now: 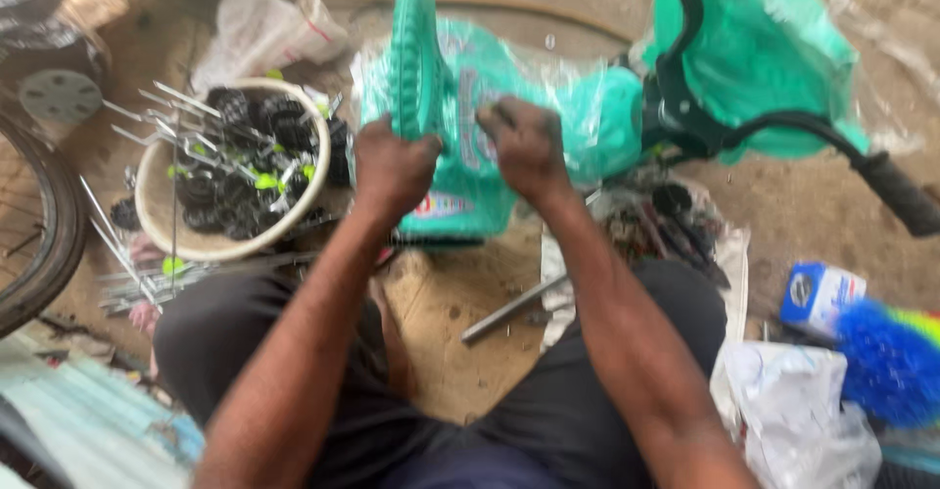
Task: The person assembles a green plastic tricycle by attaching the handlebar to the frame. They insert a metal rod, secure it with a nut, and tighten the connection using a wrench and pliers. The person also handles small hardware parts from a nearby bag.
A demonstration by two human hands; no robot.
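A person sits on the floor (460, 303), knees spread, with a green plastic ride-on toy (548, 117) lying just beyond the legs at the upper centre of the frame, still partly in clear plastic wrap. The left hand (392, 171) has its grip closed around the toy's green wheel (414, 58), seemingly to steady it on edge. The right hand (524, 141) presses on the wrapped body beside the wheel, fingers curled against the plastic; the blur hides whether it pinches anything. A black handlebar grip (906, 195) juts toward the right edge. At the upper left, a white bowl (162, 225) holds black wheels and metal axle rods, kept within reach. A metal rod (509, 308) lies on the floor between the knees. At the lower right sit a small blue-and-white box (818, 293) and a blue brush (891, 362).
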